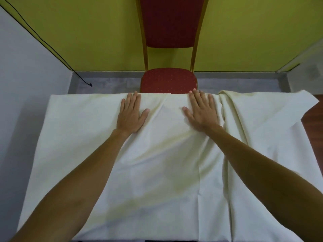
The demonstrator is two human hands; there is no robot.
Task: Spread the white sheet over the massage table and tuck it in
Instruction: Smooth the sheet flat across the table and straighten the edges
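The white sheet (157,172) is seen draped over the massage table (312,119), covering almost all of the top; only a strip of dark brown surface is left bare at the right, where a corner of the cloth lies folded back. The left hand (130,114) and the right hand (201,112) are laid flat on the cloth near the far edge, palms down, fingers stretched out and slightly spread; nothing is gripped by either, the cloth only being pressed down. The fingertips of both hands reach the far edge, just in front of the seat of a red chair (168,81) that stands against a green wall (78,32). The sheet is judged to be light, thin and limp: shallow wrinkles run between the hands, and long folds are gathered just to the right of the right hand, with a sharp crease running toward the near edge. Such cloth is likely to slide and bunch under a pushing palm rather than hold its shape, so flat-handed strokes outward from the middle are thought best for smoothing. For shifting or tucking, a pinch at the hem or at the loose right corner would be preferred, since a pull from the middle would only raise new folds. Whether the far hem hangs over the edge cannot be told.
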